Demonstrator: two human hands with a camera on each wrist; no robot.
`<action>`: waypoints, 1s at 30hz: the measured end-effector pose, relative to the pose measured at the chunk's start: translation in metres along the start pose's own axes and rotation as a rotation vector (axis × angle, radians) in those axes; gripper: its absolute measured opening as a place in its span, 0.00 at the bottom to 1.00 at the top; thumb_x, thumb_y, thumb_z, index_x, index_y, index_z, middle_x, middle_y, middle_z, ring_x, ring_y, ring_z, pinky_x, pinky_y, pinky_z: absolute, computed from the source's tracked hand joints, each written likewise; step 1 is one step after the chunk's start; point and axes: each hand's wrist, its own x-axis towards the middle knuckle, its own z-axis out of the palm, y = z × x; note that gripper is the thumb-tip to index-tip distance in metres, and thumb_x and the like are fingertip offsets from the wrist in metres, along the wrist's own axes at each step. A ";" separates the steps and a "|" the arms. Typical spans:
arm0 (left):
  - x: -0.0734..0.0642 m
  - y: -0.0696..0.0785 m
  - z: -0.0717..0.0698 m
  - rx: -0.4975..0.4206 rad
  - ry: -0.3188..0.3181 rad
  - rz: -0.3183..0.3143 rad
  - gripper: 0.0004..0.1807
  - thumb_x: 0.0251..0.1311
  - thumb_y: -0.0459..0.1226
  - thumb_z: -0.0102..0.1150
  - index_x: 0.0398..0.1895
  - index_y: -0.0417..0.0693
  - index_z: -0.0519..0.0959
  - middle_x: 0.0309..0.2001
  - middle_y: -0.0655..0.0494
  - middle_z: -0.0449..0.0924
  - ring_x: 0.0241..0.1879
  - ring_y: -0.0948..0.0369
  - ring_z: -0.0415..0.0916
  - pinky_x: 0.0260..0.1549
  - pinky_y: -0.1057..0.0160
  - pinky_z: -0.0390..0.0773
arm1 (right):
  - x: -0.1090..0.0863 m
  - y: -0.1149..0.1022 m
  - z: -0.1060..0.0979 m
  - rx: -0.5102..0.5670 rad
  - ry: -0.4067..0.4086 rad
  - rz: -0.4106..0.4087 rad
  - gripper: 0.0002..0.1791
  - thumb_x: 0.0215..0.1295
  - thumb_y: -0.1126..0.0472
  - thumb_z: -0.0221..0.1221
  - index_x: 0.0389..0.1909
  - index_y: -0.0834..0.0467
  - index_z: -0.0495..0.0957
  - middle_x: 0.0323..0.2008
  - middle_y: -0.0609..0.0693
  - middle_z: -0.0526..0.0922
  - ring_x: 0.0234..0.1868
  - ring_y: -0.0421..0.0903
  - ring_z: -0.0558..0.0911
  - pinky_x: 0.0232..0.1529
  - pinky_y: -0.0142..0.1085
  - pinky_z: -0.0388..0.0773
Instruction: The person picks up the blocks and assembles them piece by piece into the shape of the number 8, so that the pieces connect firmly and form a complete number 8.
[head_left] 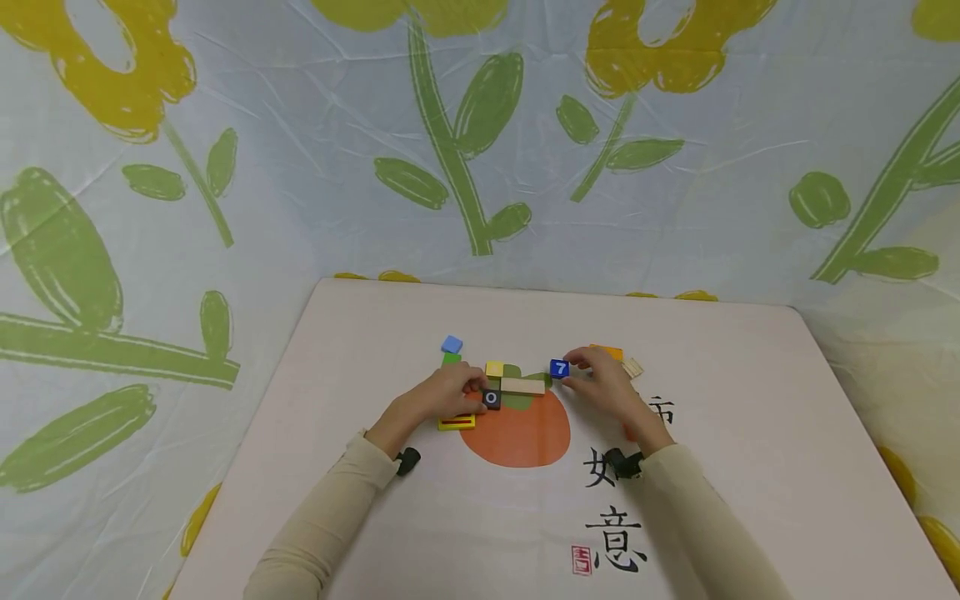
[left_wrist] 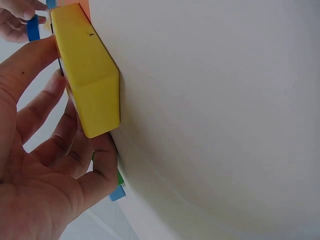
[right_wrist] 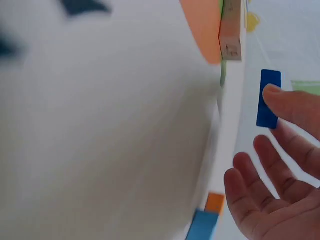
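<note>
My left hand (head_left: 450,392) pinches a black block (head_left: 491,399) marked with a white ring, like a 0 or O, between thumb and fingertips. Just under that hand lies a yellow block (head_left: 457,423) with a red stripe; in the left wrist view this yellow block (left_wrist: 90,75) hides some fingertips. My right hand (head_left: 602,382) holds a blue block (head_left: 559,369) with a white 7, its face towards the head camera. In the right wrist view, the thumb presses on the flat blue block (right_wrist: 269,100), while the other fingers spread loosely. Between both hands lies a long pale wooden block (head_left: 522,386).
A small yellow block (head_left: 494,367) sits behind the black one. Left of it are a green block (head_left: 451,358) and a light blue block (head_left: 452,343). Beyond the right hand lie an orange block (head_left: 607,352) and a wooden piece (head_left: 632,367). The tablecloth (head_left: 517,517) bears a printed orange fruit.
</note>
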 end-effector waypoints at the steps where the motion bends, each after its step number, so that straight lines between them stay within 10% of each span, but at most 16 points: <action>1: 0.000 0.000 0.000 0.002 0.000 -0.001 0.16 0.58 0.40 0.72 0.47 0.48 0.81 0.39 0.59 0.75 0.39 0.61 0.71 0.41 0.63 0.75 | 0.001 -0.001 0.002 0.002 -0.006 0.007 0.18 0.63 0.64 0.68 0.52 0.64 0.79 0.48 0.59 0.81 0.51 0.59 0.78 0.52 0.53 0.76; 30: 0.001 -0.001 0.000 0.010 -0.016 -0.020 0.16 0.58 0.42 0.72 0.48 0.49 0.81 0.39 0.60 0.74 0.40 0.62 0.70 0.41 0.63 0.75 | 0.010 0.007 0.018 -0.021 -0.062 0.089 0.16 0.65 0.65 0.66 0.53 0.62 0.78 0.49 0.60 0.77 0.50 0.59 0.76 0.53 0.53 0.75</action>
